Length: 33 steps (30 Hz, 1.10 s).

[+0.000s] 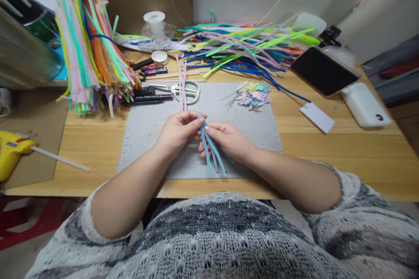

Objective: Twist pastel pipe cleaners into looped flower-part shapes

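Fuzzy light-blue pipe cleaners (212,150), matt grey cutting mat (144,126), smooth pale wooden table (343,152), glossy black tablet (322,70).

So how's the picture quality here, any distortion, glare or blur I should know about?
Head view: wide-angle lens bows the table edge; soft even light, faint shadows; slight sheen on the phone; both hands, left hand and right hand, and the blue pipe cleaners are sharp; corners smeared.

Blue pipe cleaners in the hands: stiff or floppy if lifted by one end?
Probably bendy but shape-holding: the blue pipe cleaners fan out fairly straight below both hands' grip, left hand, right hand. Likely very light, being thin. The fuzzy surface should resist slipping.
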Tool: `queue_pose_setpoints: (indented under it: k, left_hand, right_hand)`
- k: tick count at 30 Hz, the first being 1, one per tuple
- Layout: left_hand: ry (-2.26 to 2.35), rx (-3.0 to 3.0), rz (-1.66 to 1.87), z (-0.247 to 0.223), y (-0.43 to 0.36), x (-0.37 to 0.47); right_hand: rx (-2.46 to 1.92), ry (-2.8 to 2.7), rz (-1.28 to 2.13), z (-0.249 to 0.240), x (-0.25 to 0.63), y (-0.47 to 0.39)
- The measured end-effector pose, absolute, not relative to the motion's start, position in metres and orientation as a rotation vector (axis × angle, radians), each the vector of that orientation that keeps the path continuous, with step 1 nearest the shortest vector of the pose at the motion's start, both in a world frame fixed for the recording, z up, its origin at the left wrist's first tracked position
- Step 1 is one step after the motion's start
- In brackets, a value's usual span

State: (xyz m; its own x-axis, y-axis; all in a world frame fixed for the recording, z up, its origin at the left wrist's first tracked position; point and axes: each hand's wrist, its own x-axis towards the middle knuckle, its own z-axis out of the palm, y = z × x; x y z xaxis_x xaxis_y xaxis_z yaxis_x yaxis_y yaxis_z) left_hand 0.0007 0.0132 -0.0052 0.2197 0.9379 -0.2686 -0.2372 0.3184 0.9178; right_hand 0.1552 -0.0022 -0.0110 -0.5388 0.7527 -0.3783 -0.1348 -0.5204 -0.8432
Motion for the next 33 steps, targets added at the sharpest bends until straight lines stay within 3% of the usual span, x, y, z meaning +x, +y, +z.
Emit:
queue_pose_setpoints:
  k: [7, 16, 22, 33]
  left_hand:
    - [1.002, 0.857, 1.033, -0.008, 0.016, -0.001]
    - [1.022, 0.909, 1.023, -0.005, 0.014, -0.002]
    - [1.041, 0.857, 1.105, -0.003, 0.016, -0.002]
    - [0.754, 0.722, 1.035, 0.001, 0.017, -0.005]
  right_hand:
    - [-1.029, -1.105, 1.961, -0.009, 0.156, 0.001]
    - [-0.825, -0.879, 2.288, -0.008, 0.154, -0.004]
    - [-0.858, -0.872, 2.330, -0.005, 0.154, -0.006]
    - [-0.646, -0.841, 2.537, 0.005, 0.162, -0.005]
